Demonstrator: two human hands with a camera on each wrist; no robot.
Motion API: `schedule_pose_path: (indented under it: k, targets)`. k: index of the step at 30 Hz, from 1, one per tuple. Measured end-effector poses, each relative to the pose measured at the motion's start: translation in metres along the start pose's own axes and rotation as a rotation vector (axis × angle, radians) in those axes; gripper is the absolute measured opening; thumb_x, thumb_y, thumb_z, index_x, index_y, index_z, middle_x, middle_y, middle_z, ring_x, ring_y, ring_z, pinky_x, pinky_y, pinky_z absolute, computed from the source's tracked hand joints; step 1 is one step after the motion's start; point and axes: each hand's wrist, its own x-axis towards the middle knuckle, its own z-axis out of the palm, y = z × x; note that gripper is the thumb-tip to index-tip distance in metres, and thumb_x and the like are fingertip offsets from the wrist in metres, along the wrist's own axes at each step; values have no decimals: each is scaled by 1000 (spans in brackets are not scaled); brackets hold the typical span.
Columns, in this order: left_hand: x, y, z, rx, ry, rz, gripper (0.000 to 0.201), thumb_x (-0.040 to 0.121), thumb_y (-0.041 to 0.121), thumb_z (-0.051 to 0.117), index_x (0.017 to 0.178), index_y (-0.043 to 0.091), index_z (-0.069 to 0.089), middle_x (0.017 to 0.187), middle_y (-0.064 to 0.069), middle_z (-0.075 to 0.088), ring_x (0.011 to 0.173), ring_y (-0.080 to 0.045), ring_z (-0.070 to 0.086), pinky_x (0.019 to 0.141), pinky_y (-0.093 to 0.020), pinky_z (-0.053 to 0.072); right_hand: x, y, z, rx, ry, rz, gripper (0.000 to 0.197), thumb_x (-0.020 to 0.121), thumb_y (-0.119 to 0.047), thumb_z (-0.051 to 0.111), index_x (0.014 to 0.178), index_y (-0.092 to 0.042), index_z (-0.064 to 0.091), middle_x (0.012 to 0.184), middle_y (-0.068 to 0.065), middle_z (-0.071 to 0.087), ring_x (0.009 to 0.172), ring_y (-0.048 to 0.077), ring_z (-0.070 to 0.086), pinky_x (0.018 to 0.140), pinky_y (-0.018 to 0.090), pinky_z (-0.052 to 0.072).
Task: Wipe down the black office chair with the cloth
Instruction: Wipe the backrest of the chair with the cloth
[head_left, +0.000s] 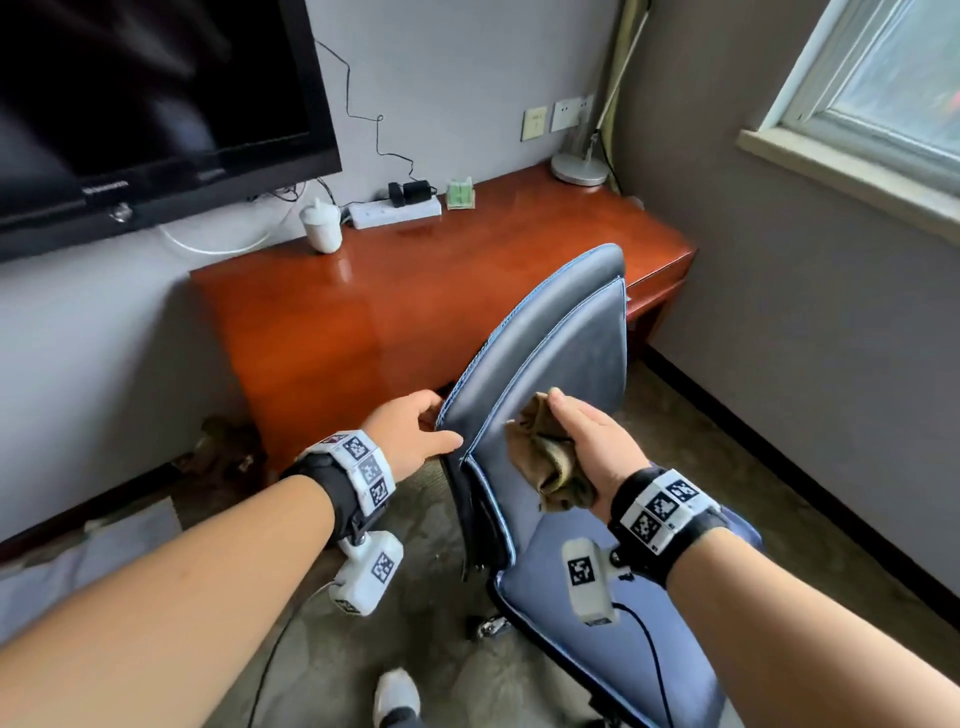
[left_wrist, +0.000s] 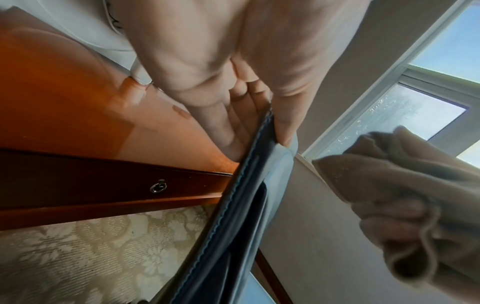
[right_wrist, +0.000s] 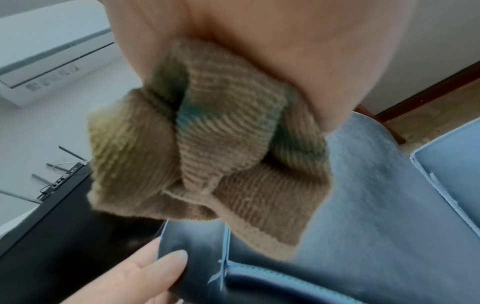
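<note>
Red-brown desk (head_left: 467, 270) along the grey wall, window (head_left: 883, 88) off to the right, patterned carpet (head_left: 691, 431) underfoot. On the desk stand a white lidded cup (head_left: 322, 226), a power strip (head_left: 395, 212) and a lamp base (head_left: 579, 167), with a dark television (head_left: 150, 104) hanging above. Right in front of the desk sits the chair (head_left: 566, 364), its dark back turned edge-on toward us. Left hand (head_left: 415, 431) has a grip on that back's near edge, thumb on the front face and fingers (left_wrist: 233, 131) tucked behind it. Right hand (head_left: 597, 447) clutches the bunched brown-green cloth (head_left: 550, 462), fingers wrapped around it, held just beside the front of the chair back; contact with the surface cannot be made out. Down at the bottom, a white shoe (head_left: 397, 696) on the carpet.
</note>
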Motion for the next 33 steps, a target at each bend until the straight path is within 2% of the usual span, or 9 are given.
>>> schedule_pose_path:
  k: [5, 8, 11, 14, 16, 19, 23, 26, 33]
  targets:
    - [-16, -7, 3, -60, -101, 42, 71, 89, 33, 81, 153, 30, 50, 133, 18, 61, 122, -8, 57, 94, -22, 40, -14, 8, 26, -78, 25, -32, 29, 92, -46, 71, 97, -17, 70, 81, 20, 64, 58, 29, 58, 55, 43, 53]
    - [-21, -15, 3, -141, -165, 76, 94, 82, 42, 83, 162, 40, 34, 148, 22, 55, 133, -4, 54, 102, -15, 40, -22, 8, 38, -107, 98, -70, 16, 95, -35, 70, 99, -19, 72, 85, 15, 68, 64, 31, 63, 55, 46, 56]
    - [-34, -14, 0, -224, -220, 111, 88, 86, 31, 84, 158, 44, 36, 133, 25, 58, 123, -2, 56, 85, 3, 35, -31, 9, 45, -176, 171, -122, 14, 90, -35, 76, 102, -28, 75, 98, 12, 75, 78, 29, 72, 68, 55, 61]
    - [-43, -15, 4, -316, -286, 104, 83, 83, 32, 87, 147, 54, 40, 127, 15, 70, 98, -14, 75, 83, -20, 58, -42, 9, 49, -245, 223, -114, 13, 90, -31, 77, 102, -31, 74, 97, 8, 76, 75, 28, 74, 59, 52, 60]
    - [-42, -18, 2, -279, -337, 108, 87, 76, 36, 89, 149, 46, 43, 119, 12, 74, 88, -13, 77, 84, -37, 64, -49, 9, 50, -342, 256, -116, 10, 91, -25, 76, 98, -30, 73, 89, 3, 76, 69, 24, 72, 52, 42, 57]
    - [-34, -9, -11, -271, -422, 82, 94, 80, 24, 83, 160, 27, 35, 132, 1, 70, 106, -21, 74, 96, -44, 60, -58, 4, 53, -485, 293, -152, 9, 90, -19, 75, 94, -27, 73, 82, -3, 75, 67, 17, 71, 47, 30, 55]
    - [-22, 6, -22, -793, -445, -156, 56, 102, -4, 51, 153, 20, 47, 122, -6, 70, 101, -25, 71, 96, -54, 60, -66, -3, 58, -527, 326, -169, 8, 91, -19, 75, 93, -26, 73, 83, 1, 74, 64, 16, 69, 48, 36, 58]
    - [-17, 6, -23, -916, -386, -214, 44, 110, 6, 46, 152, 18, 53, 129, -14, 71, 102, -33, 74, 86, -56, 63, -69, -7, 65, -577, 329, -162, 10, 90, -20, 74, 88, -30, 73, 81, 4, 74, 56, 21, 67, 46, 51, 57]
    - [-23, 0, -14, -1010, -409, -267, 37, 113, 20, 45, 148, 26, 56, 129, -10, 74, 110, -37, 74, 80, -55, 63, -69, -6, 78, -631, 295, -150, 5, 91, -33, 75, 92, -29, 72, 81, 6, 74, 52, 32, 68, 43, 53, 57]
